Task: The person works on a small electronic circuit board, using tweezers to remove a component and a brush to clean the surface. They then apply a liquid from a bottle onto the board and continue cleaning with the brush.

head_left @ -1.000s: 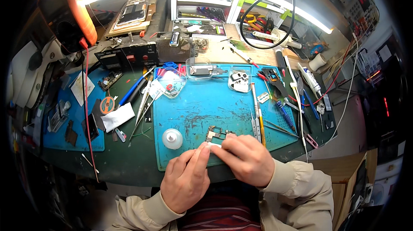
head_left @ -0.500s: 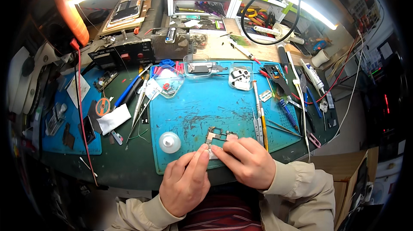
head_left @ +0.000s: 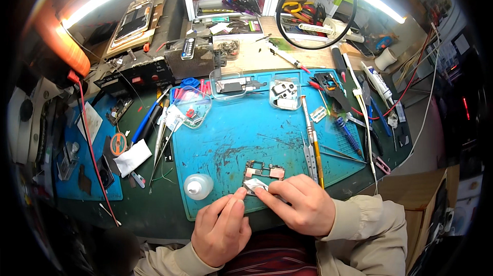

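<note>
A phone circuit board [head_left: 278,172] with copper-coloured patches lies at the near part of the blue mat [head_left: 226,147]. My right hand [head_left: 308,205] has its fingers closed on a folded white tissue [head_left: 254,184], and the index finger presses it onto the board's near left part. My left hand [head_left: 222,227] is closed, thumb and index fingertip together at the board's near left corner. Whether they grip the board's edge or a bit of tissue, I cannot tell. A translucent bottle with a white top [head_left: 198,187] stands left of the board.
Tweezers [head_left: 309,160] and a thin brown-handled tool [head_left: 319,163] lie right of the board. Small clear boxes of parts [head_left: 285,93] stand farther back. Several hand tools and a white cable [head_left: 362,116] crowd the right side. A red-and-black lead [head_left: 92,158] crosses the left.
The view has shifted slightly. My left fingertips have drawn down and left from the board, uncovering more of it. The tissue under my right index finger now shows more fully on the board.
</note>
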Available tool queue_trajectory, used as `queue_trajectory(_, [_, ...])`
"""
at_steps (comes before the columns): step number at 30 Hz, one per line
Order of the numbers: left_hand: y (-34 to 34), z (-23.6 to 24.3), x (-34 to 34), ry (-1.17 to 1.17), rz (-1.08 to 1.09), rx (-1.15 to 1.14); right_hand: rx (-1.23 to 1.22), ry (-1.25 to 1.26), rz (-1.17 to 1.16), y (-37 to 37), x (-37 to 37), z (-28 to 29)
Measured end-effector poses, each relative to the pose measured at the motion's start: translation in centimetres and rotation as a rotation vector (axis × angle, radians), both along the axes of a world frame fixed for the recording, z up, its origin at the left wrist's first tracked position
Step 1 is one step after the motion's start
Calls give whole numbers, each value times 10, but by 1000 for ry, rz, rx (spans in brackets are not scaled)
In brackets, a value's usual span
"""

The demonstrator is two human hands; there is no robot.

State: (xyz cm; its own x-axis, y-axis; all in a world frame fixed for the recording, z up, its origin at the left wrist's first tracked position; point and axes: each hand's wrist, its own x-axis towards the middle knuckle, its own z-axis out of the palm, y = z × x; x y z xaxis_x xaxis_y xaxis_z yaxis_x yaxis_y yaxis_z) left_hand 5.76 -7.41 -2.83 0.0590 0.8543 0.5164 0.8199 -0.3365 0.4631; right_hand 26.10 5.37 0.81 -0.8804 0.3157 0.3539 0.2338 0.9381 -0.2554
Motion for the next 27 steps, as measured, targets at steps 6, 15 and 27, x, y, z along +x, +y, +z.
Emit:
queue_trajectory(6, [-5,8,-3,31,-5,-74,-115,68,-120,5,39,24])
queue_trajectory(15, [-4,21,6,96,29,-189,418,-82,-677,47,83,43])
queue_trajectory(27, [-48,-12,-36,-113,266,86,21,37,-639,9,73,19])
